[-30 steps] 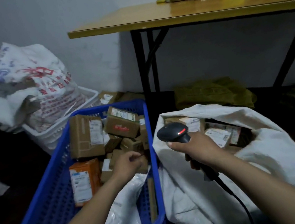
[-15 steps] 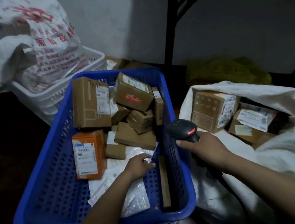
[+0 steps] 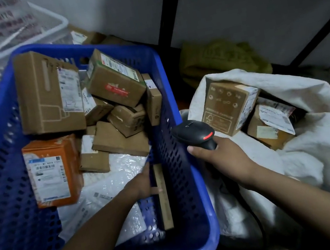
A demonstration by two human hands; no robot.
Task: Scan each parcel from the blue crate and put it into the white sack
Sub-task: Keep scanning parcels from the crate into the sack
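Head cam, only view there is. The blue crate [image 3: 204, 206] fills the left half and is packed with parcels: a big brown box [image 3: 48, 92] at its far left corner, an orange box [image 3: 53, 171] nearer along its left side, and a white bubble mailer [image 3: 111, 178] flat on its floor. A slim box [image 3: 163, 198] stands on edge against the crate's right wall.

The left hand [image 3: 142, 184] is down inside the crate, fingers against that slim box, but honestly I can't tell if it's actually gripping it or just touching.

The right hand [image 3: 225, 158] sits just outside the crate's right rim, wrapped around the handle of a black scanner [image 3: 194, 135] with its red light on.

The white sack [image 3: 317, 142] lies open right of the crate, two labelled boxes [image 3: 229, 107] inside. A white basket [image 3: 13, 48] sits behind the crate.
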